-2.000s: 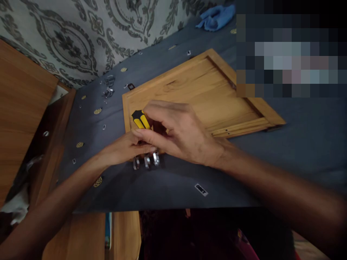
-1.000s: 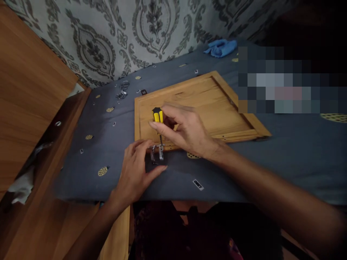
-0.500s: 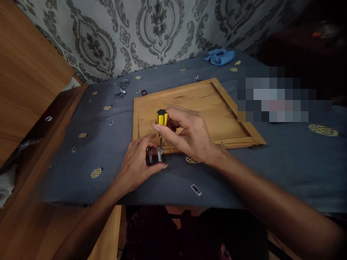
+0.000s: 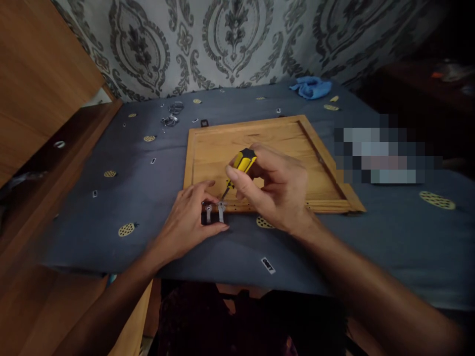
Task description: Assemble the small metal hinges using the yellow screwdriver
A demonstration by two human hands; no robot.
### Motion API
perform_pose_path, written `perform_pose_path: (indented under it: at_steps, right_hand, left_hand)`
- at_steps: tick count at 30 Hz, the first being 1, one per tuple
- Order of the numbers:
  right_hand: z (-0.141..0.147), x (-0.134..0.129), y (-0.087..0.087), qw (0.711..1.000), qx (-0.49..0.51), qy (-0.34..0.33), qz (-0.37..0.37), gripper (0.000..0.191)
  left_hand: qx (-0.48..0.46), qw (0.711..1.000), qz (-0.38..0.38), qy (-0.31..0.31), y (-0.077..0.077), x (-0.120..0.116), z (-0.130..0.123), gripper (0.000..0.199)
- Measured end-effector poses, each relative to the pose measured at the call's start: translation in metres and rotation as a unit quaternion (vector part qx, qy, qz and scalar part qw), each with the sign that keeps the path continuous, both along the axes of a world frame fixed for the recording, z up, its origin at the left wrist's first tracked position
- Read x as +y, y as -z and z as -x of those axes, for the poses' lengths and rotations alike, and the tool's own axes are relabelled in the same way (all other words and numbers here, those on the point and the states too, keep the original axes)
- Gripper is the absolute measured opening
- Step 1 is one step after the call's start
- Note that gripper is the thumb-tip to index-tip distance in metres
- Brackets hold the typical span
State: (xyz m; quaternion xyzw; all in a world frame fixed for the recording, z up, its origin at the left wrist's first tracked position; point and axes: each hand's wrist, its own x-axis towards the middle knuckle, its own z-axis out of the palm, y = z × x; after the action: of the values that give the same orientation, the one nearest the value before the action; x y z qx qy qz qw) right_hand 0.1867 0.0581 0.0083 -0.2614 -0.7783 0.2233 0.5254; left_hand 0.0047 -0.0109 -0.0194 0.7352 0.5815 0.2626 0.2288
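Note:
My right hand [image 4: 278, 183] grips a yellow-and-black screwdriver [image 4: 243, 163] by its handle. The screwdriver leans, and its tip reaches the top of a small metal fitting [image 4: 221, 211] at the near left edge of a wooden framed panel [image 4: 260, 163]. My left hand [image 4: 185, 215] steadies this fitting between its fingers and thumb. Two pale metal arms with screw holes show on the fitting, and a dark part lies behind them. Whether a screw sits under the tip is too small to make out.
The panel lies on a grey patterned cloth [image 4: 222, 257]. Beyond it are a blue cloth [image 4: 311, 88] and small metal pieces [image 4: 169, 120]. A wooden cabinet [image 4: 48, 74] stands at the left, and a patterned curtain [image 4: 256, 44] hangs behind. A blurred-out patch covers the right side.
The screwdriver has gone from nearly upright to leaning right, its handle moving right with my right hand. My left hand still holds the fitting. The view has shifted slightly.

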Motion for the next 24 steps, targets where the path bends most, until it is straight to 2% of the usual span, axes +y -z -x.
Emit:
perform_pose_path:
  at_steps: [3, 10, 19, 24]
  right_hand:
    - [0.001, -0.0024, 0.0011, 0.999, 0.026, -0.003, 0.036, 0.029]
    - [0.0025, -0.0025, 0.004, 0.999, 0.013, -0.019, 0.033, 0.029]
    - [0.0038, -0.0013, 0.0037, 1.0, -0.003, -0.006, 0.026, 0.03]
    - [0.0033, -0.0004, 0.0044, 1.0, -0.013, -0.004, 0.016, 0.031]
  left_hand:
    - [-0.005, 1.0, 0.001, 0.003, 0.0003, 0.0005, 0.0006, 0.074]
    - [-0.01, 0.999, -0.031, 0.004, 0.0092, 0.0014, 0.0022, 0.074]
    - [-0.013, 1.0, 0.0, -0.004, 0.0019, 0.0013, 0.0001, 0.074]
    - [-0.018, 1.0, -0.012, 0.004, 0.0038, 0.0018, 0.0006, 0.07]
